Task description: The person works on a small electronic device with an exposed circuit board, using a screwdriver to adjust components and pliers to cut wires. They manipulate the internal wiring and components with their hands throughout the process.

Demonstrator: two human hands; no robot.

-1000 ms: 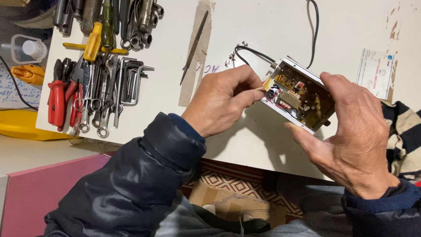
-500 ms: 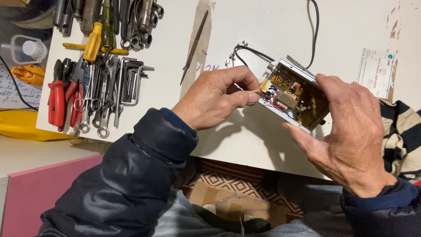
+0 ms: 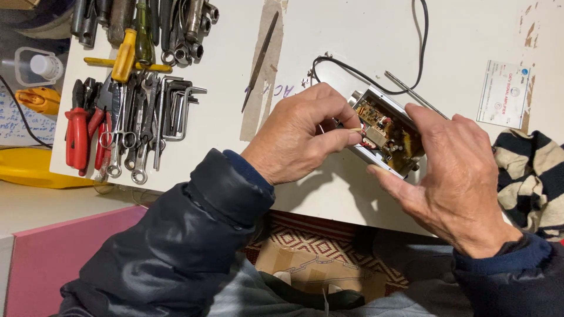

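**Open metal box with circuit board, held on counter**

- Bottle (image 3: pixel 44 66), clear with white cap, far left, off the counter (image 3: pixel 329 35); orange tool (image 3: pixel 36 100) below it, yellow tray (image 3: pixel 29 173) lower down.
- Pliers (image 3: pixel 76 132), red-handled, at the counter's left edge; beside them wrenches (image 3: pixel 138 129) and hex keys (image 3: pixel 176 108) in a loose heap.
- Screwdriver (image 3: pixel 124 56), yellow-handled, above the heap.
- File (image 3: pixel 259 61), thin and dark, lying alone on a strip of tape.
- Left hand (image 3: pixel 299 138): thumb and forefinger pinched shut on thin wires (image 3: pixel 359 130) at the box's left end.
- Box (image 3: pixel 385 132): small, metal, lid off, brown board exposed; rests tilted on the counter between both hands. Black cable (image 3: pixel 376 76) runs from its top end.
- Right hand (image 3: pixel 452 176): half open, thumb under the near wall, fingers over the far edge, steadying the box.
- Card (image 3: pixel 502 94), white, right; striped cloth (image 3: pixel 531 176) below it.

Step judged: wire handling at the board. Next move calls for a fine, gentle pinch with the box kept steady.
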